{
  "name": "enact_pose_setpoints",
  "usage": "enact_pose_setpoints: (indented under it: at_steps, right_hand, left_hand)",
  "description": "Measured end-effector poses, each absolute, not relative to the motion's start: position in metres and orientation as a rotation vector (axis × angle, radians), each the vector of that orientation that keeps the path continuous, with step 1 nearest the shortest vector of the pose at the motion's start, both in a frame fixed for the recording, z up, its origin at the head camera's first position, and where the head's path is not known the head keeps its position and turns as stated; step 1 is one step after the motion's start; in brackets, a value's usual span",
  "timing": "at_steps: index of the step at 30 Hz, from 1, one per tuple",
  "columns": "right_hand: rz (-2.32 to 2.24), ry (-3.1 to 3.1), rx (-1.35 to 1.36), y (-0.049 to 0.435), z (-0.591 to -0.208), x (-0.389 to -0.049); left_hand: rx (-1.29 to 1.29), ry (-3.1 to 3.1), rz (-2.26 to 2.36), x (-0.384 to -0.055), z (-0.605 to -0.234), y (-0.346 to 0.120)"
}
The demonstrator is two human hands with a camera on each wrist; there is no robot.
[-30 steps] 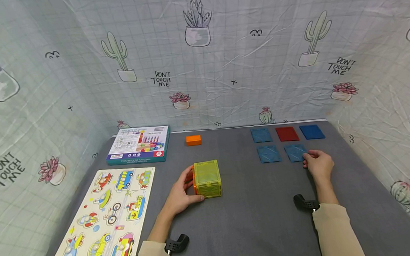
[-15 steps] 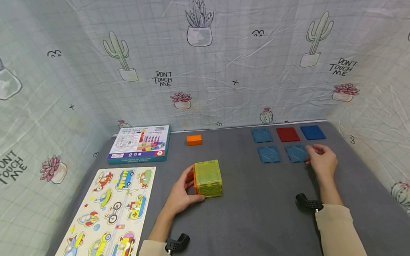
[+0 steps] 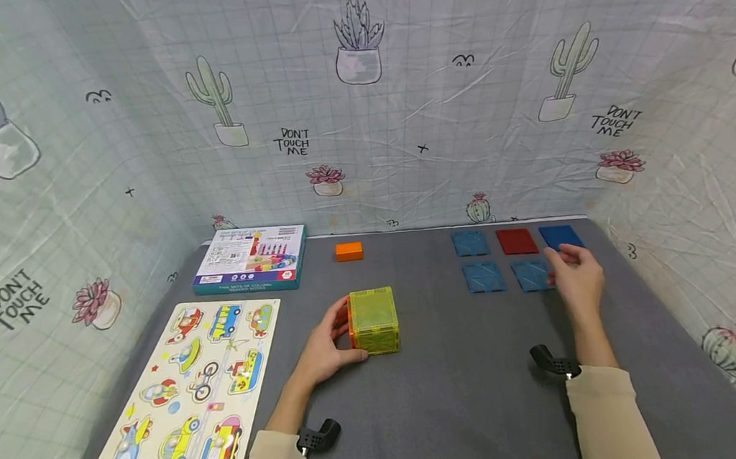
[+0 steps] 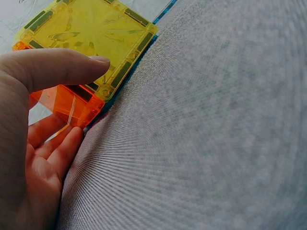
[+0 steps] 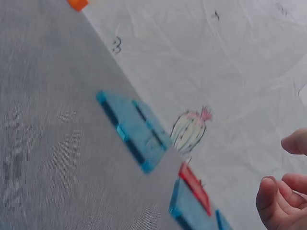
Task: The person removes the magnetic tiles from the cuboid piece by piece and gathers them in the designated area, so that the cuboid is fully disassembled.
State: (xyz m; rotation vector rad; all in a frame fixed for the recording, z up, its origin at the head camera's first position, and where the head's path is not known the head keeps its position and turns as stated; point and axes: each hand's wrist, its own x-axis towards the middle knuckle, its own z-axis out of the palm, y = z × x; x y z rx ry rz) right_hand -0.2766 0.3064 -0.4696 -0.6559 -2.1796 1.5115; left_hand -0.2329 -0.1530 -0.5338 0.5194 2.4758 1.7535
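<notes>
My left hand [image 3: 322, 348] grips a cube of see-through magnetic tiles [image 3: 374, 312], yellow on the top and front and orange on its left side. In the left wrist view the thumb lies across a yellow tile [image 4: 91, 38], and the fingers reach to the orange side [image 4: 79, 105]. On the right, my right hand [image 3: 578, 281] hovers with loosely bent fingers and holds nothing. Its nearest piece is a light-blue tile [image 3: 529, 275], whose right edge it partly hides. Another light-blue tile [image 3: 483, 276] lies flat to the left of that.
Behind lie a further light-blue tile [image 3: 470, 243], a red tile [image 3: 517, 241] and a dark-blue tile [image 3: 558, 235] partly covered by the right hand. An orange block [image 3: 349, 251], a boxed set [image 3: 250, 260] and a vehicle puzzle board [image 3: 217, 414] stand farther left.
My right hand has drawn off the light-blue tile's right edge, then risen slightly and moved away from me. The tile stays where it was. The left hand and cube keep their place.
</notes>
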Motion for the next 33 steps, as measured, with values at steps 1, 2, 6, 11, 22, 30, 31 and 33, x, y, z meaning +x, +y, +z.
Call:
enact_pose_setpoints:
  at_steps: [1, 2, 6, 11, 22, 30, 31, 33]
  right_hand:
    - [1.508, -2.190, -0.650, 0.304, -0.467, -0.277]
    - [1.502, -2.202, -0.648, 0.302, -0.465, -0.276]
    - [1.488, -2.238, -0.619, 0.295, -0.456, -0.273]
    - [1.499, -2.247, -0.552, 0.287, -0.449, -0.271]
    - [1.464, -2.286, -0.461, 0.274, -0.447, -0.272]
    - [1.421, -2.359, -0.368, 0.265, -0.443, -0.270]
    - [1.419, -2.365, -0.361, 0.263, -0.443, -0.269]
    - [1.406, -2.381, -0.342, 0.261, -0.441, -0.269]
  left_hand:
    - [0.524, 2.474, 1.761, -0.233, -0.534, -0.153]
    - [0.530, 2.473, 1.767, -0.233, -0.535, -0.153]
    - [0.544, 2.469, 1.785, -0.233, -0.534, -0.154]
    - [0.538, 2.481, 1.769, -0.232, -0.534, -0.153]
    - [0.527, 2.471, 1.774, -0.232, -0.534, -0.154]
    - [0.527, 2.458, 1.781, -0.232, -0.533, -0.153]
    - [0.529, 2.456, 1.782, -0.232, -0.533, -0.153]
    - [0.533, 2.452, 1.786, -0.232, -0.532, -0.153]
